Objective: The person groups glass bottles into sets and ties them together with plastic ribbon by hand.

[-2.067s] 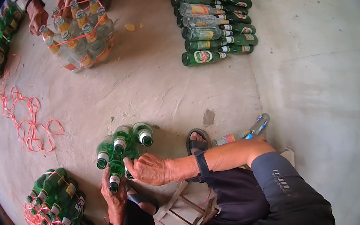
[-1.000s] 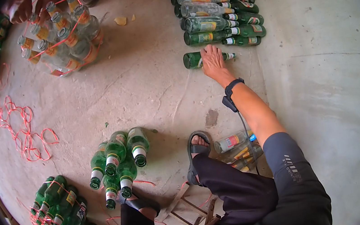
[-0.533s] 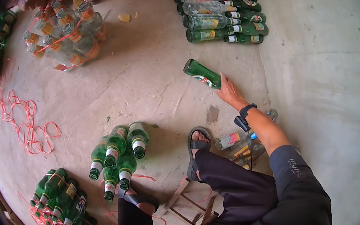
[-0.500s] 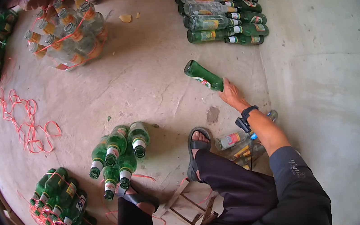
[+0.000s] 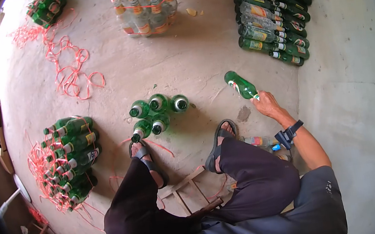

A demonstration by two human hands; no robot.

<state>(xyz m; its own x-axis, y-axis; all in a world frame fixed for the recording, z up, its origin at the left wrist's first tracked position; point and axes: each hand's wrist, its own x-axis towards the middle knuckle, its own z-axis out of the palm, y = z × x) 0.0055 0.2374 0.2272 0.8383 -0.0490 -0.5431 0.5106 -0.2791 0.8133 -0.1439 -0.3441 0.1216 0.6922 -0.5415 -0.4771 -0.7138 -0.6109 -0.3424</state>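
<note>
My right hand [image 5: 266, 103] is closed around the neck of a green glass beer bottle [image 5: 241, 85], whose base points up and to the left, above the floor. Left of it, several green bottles [image 5: 157, 103] stand upright in a loose group in front of my feet. At the bottom edge a sliver of skin shows, apparently my left arm, beside a bit of green glass; my left hand itself is out of view. Further left lies a stack of green bottles [image 5: 77, 142] with pink string around it.
Clear bottles [image 5: 138, 19] tied with pink string stand at the top. A stack of lying bottles [image 5: 276, 39] rests along the wall. Loose pink string [image 5: 69, 66] is on the floor. More bottles [image 5: 259, 141] lie by my right leg, near a wooden frame [image 5: 191, 182].
The view has shifted, so the floor and bottles appear moved, mostly rightward and upward. My right hand still grips the bottle by its neck.
</note>
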